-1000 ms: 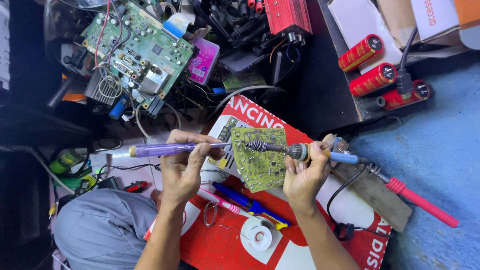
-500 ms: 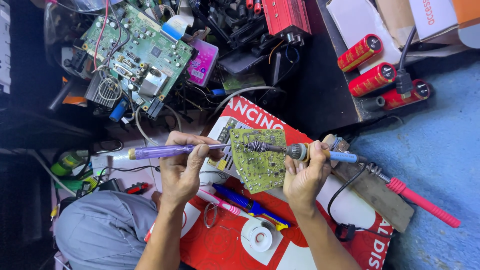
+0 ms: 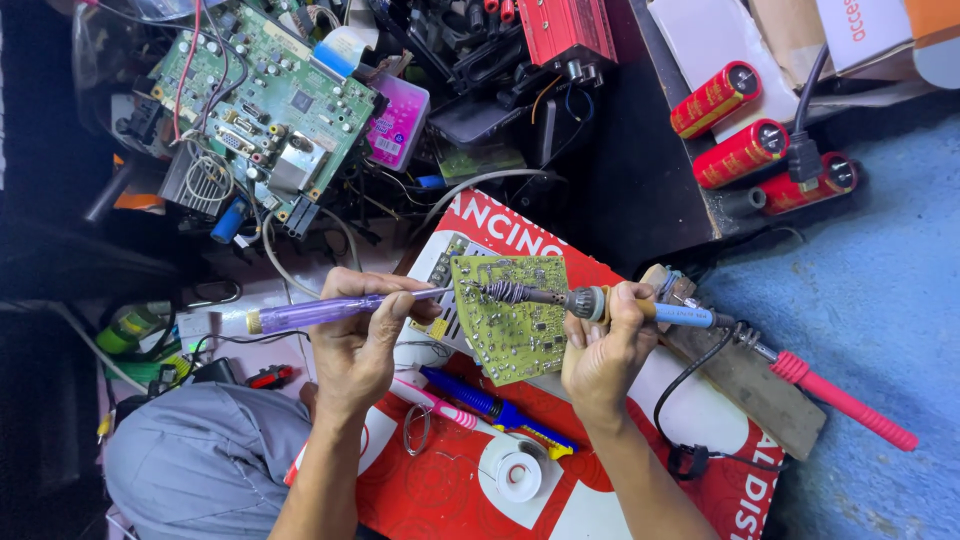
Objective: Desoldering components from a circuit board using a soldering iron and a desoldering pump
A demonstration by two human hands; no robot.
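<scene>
Green circuit board (image 3: pixel 512 315) leans on the red sign (image 3: pixel 640 500). Left hand (image 3: pixel 358 340) clenches a purple screwdriver (image 3: pixel 320 312), right hand (image 3: pixel 600 345) grasps a soldering iron (image 3: pixel 560 298), both tips on the board. Mid-soldering; next needs steady tips. Behind: red capacitors (image 3: pixel 745 150).

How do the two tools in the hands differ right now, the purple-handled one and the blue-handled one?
The purple screwdriver in the left hand has a clear handle and a thin plain shaft; the soldering iron in the right hand has a blue handle, a coiled metal tip and a trailing cord. They come from opposite sides. Both lie near level, tips over the small green circuit board.
</scene>
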